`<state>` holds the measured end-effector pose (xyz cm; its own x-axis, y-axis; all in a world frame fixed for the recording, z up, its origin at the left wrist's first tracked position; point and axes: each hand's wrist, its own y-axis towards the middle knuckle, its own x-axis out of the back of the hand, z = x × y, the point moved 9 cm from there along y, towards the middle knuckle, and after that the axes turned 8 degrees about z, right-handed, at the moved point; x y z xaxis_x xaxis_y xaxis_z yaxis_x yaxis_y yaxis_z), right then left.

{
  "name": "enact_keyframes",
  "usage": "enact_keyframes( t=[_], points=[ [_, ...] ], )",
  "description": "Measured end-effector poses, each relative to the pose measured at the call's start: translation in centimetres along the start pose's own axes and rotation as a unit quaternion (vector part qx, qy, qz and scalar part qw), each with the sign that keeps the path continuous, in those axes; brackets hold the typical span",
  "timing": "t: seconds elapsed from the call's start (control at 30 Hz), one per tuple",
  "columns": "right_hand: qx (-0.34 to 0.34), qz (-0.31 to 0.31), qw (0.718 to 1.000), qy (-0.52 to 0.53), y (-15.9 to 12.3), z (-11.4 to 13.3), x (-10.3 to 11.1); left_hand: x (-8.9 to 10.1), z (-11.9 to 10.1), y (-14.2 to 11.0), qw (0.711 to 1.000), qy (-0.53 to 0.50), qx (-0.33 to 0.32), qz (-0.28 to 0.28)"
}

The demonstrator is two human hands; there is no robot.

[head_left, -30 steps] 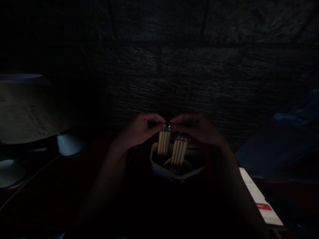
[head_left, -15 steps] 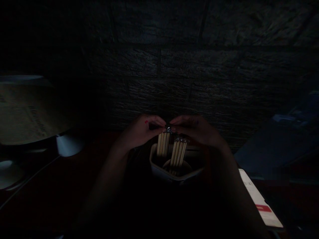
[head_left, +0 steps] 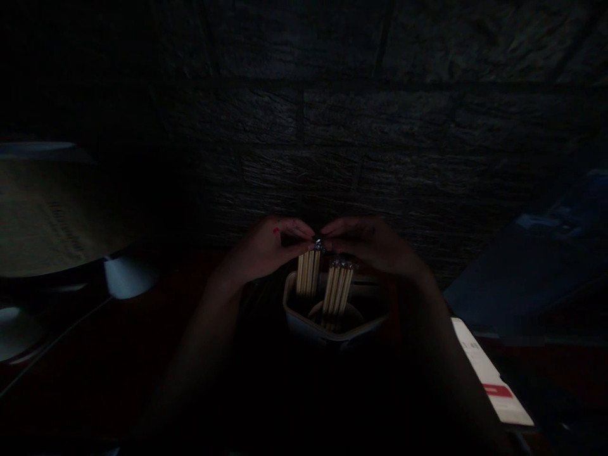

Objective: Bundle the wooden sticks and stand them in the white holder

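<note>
My left hand and my right hand meet above a container, thumbs and fingertips pinched together. Between them is a small piece of shiny wrapping at the top of a bundle of thin wooden sticks. This bundle stands upright toward the left inside the container. A second bundle of sticks, also topped with shiny wrapping, leans beside it, just below my right fingers. The low light hides the sticks' lower ends and the fine detail at my fingertips.
A dark textured block wall rises behind the container. At left are a paper bag with printing and a pale cup-like object. A lit phone-like screen lies at right, below a bluish panel.
The whole view has shifted slightly, with everything a little further left and up. Both hands keep their pinch at the wrapping on the left bundle.
</note>
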<state>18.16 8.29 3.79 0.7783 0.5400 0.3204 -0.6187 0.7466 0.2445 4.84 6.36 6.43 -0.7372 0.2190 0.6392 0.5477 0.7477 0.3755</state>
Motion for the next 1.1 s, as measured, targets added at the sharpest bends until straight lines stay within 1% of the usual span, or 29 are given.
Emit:
enact_keyframes(
  t=[0.13,0.3,0.43,0.6,0.73,1.1],
  points=[
    [-0.004,0.012,1.000,0.015,0.08,-0.16,0.00,0.00,0.02,-0.11,1.000,-0.005,0.004,0.007],
    [-0.013,0.009,1.000,0.007,0.01,-0.06,0.27,0.03,0.09,-0.11,1.000,0.000,0.003,0.006],
    [-0.027,0.013,0.999,0.017,0.05,-0.08,-0.04,-0.14,0.21,0.01,1.000,-0.002,0.002,0.012],
    [-0.020,0.010,0.999,0.025,0.21,0.12,-0.40,-0.17,0.25,0.06,1.000,0.011,0.002,0.008],
    [-0.033,0.003,0.998,0.047,0.23,-0.22,-0.48,-0.29,0.13,0.11,1.000,0.011,0.000,0.009],
    [-0.003,0.018,0.999,0.029,0.73,-0.40,-0.69,-0.33,0.32,0.12,1.000,0.004,0.000,0.008]
  ],
)
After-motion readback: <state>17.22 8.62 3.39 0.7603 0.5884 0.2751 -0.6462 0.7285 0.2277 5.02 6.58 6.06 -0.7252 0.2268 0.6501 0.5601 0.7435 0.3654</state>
